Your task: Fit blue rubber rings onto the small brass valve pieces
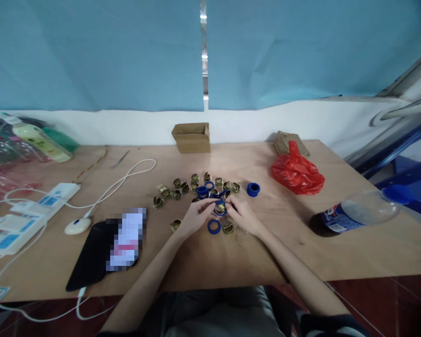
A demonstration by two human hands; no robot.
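Plywood bench (337,243), red plastic bag (296,173) at the far right. Left hand (195,216) and right hand (243,216) meet mid-bench, fingertips of both pinched on one blue ring (220,208) holding a brass piece. Brass fittings (182,187) scattered just beyond. Spare ring (214,226) lies near the left thumb.

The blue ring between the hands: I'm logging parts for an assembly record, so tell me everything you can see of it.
The blue ring is a small round band, plastic by its look, with its opening facing roughly up. A brass-coloured piece shows inside it; how it is seated is too small to tell. The fingertips of the left hand and the right hand pinch it from either side, over the wooden table.
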